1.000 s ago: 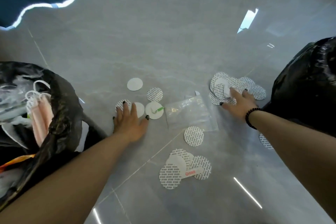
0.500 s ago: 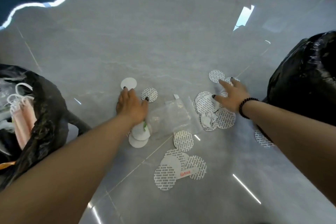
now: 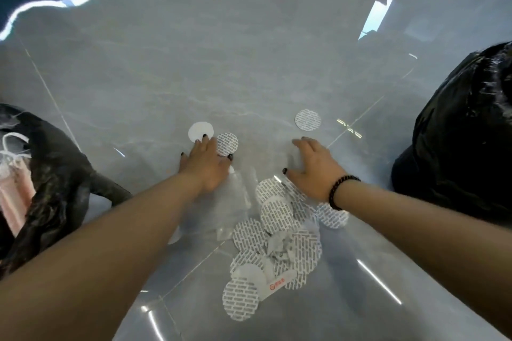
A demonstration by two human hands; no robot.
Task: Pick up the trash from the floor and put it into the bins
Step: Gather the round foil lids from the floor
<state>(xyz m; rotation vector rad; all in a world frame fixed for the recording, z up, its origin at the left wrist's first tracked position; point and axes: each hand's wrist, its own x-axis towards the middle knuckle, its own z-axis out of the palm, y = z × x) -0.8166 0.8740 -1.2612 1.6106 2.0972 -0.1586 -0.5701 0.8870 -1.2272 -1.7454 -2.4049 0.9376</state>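
**Floor litter between two bag-lined bins: holdings, near to far**

Nearest us we list a heap of round printed seal discs (image 3: pixel 277 246) on the grey tiled floor (image 3: pixel 249 63), overlapping one another, with a crumpled scrap of the same printed material (image 3: pixel 279 246) lying in their midst. At the near edge of the heap one printed disc (image 3: pixel 240 299) overlaps a white strip with a red mark (image 3: pixel 278 284).

Next we enter a clear plastic bag (image 3: pixel 221 202), flat on the floor, its right edge touching the heap and its left part under the left forearm.

Our left hand (image 3: pixel 206 163) lies palm down, fingers spread and straight, pressing on the far edge of the bag; its fingertips touch a plain white disc (image 3: pixel 201 131) and a printed disc (image 3: pixel 227 143) just beside it. It grips nothing.

Our right hand (image 3: pixel 310 167), with a dark bead bracelet (image 3: pixel 339 188) at the wrist, is likewise spread and flat just beyond the heap, holding nothing.

Farther off, a single printed disc (image 3: pixel 307 119) lies alone past the right hand.

Flanking entries: a black bag-lined bin on the left (image 3: pixel 55 174), containing pink face masks (image 3: pixel 13 188) with white loops, and a black bag-lined bin on the right (image 3: pixel 465 133).
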